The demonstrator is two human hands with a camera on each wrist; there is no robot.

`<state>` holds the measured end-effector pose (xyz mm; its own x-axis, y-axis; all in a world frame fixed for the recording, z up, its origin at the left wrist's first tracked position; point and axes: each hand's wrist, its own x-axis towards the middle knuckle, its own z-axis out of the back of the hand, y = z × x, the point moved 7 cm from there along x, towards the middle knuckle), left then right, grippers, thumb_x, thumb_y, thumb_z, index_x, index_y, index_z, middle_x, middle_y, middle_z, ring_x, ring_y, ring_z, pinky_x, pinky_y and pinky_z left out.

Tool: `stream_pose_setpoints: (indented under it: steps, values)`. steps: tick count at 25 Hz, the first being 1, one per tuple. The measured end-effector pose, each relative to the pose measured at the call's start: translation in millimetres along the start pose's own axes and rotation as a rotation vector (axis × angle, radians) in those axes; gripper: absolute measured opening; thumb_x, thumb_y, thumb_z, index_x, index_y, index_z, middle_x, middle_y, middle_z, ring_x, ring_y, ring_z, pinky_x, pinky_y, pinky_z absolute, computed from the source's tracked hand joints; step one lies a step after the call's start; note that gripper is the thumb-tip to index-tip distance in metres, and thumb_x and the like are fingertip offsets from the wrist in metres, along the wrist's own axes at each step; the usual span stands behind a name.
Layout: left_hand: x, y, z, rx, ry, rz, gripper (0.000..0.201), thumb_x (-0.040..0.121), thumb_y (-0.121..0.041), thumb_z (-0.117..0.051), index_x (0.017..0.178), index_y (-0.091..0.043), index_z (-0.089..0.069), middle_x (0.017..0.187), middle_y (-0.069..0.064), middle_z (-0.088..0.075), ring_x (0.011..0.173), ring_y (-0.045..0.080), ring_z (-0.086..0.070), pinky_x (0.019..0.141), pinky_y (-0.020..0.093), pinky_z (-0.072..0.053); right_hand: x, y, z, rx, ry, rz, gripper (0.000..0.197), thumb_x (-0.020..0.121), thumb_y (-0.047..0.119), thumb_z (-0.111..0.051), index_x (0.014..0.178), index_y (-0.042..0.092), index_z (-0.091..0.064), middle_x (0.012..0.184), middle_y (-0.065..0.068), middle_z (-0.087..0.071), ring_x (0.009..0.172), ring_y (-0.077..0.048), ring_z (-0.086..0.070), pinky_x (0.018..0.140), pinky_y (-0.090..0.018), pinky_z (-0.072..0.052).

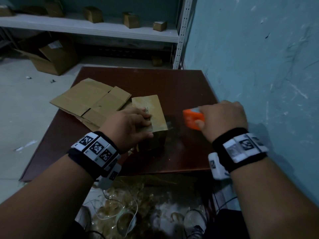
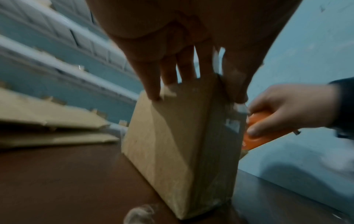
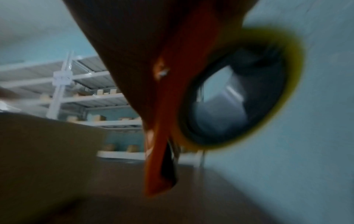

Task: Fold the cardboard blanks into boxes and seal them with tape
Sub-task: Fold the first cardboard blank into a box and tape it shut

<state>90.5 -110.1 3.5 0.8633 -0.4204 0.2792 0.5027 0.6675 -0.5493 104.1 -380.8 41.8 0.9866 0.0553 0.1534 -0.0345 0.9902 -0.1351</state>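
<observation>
A small folded cardboard box (image 1: 153,112) (image 2: 172,144) stands on the dark brown table (image 1: 181,87). My left hand (image 1: 133,125) rests on its top, fingers (image 2: 153,84) pressing the closed flaps and thumb down the near side. Clear tape (image 1: 170,125) shows on the box's right side. My right hand (image 1: 222,118) (image 2: 287,109) grips an orange tape dispenser (image 1: 192,119) (image 2: 252,134) (image 3: 168,106) just right of the box, apart from it. Its tape roll (image 3: 241,91) shows blurred in the right wrist view. Flat cardboard blanks (image 1: 91,99) (image 2: 47,119) lie stacked left of the box.
A blue wall (image 1: 259,57) stands close on the right. White shelving (image 1: 103,30) behind holds several finished small boxes (image 1: 93,14). A large open carton (image 1: 51,54) sits on the floor at left. Tape scraps and a spent roll (image 1: 126,221) lie by my feet.
</observation>
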Motion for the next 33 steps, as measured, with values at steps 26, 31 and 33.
stream_pose_setpoints:
  steps: [26, 31, 33]
  values:
    - [-5, 7, -4, -0.121, -0.086, -0.08, 0.04, 0.084, -0.05, -0.072, 0.108, -0.018, -0.08, 0.129, -0.007, -0.07, 0.131, 0.002, -0.057, 0.106, 0.041, -0.054, -31, 91, -58, 1.173, 0.091, -0.106, 0.036, 0.094, 0.062, -0.062, 0.101, 0.027, -0.061, 0.085, 0.009, -0.067, 0.076, -0.007, -0.065, 0.071, -0.035, -0.057]
    - [-3, 9, -8, -0.21, -0.08, -0.042, 0.032, 0.087, -0.046, -0.07, 0.103, -0.02, -0.081, 0.129, -0.01, -0.069, 0.132, 0.002, -0.056, 0.108, 0.045, -0.052, -27, 93, -71, 1.305, 0.126, -0.129, 0.049, 0.099, 0.055, -0.06, 0.084, 0.008, -0.057, 0.062, -0.001, -0.053, 0.055, -0.013, -0.052, 0.056, -0.034, -0.044]
    - [-1, 15, -9, -0.273, -0.061, -0.008, 0.015, 0.091, -0.029, -0.075, 0.101, -0.02, -0.081, 0.129, -0.015, -0.068, 0.133, 0.002, -0.055, 0.11, 0.047, -0.05, -27, 94, -81, 1.407, 0.2, -0.193, 0.048, 0.098, 0.055, -0.061, 0.08, 0.011, -0.059, 0.065, -0.004, -0.055, 0.059, -0.02, -0.055, 0.058, -0.037, -0.046]
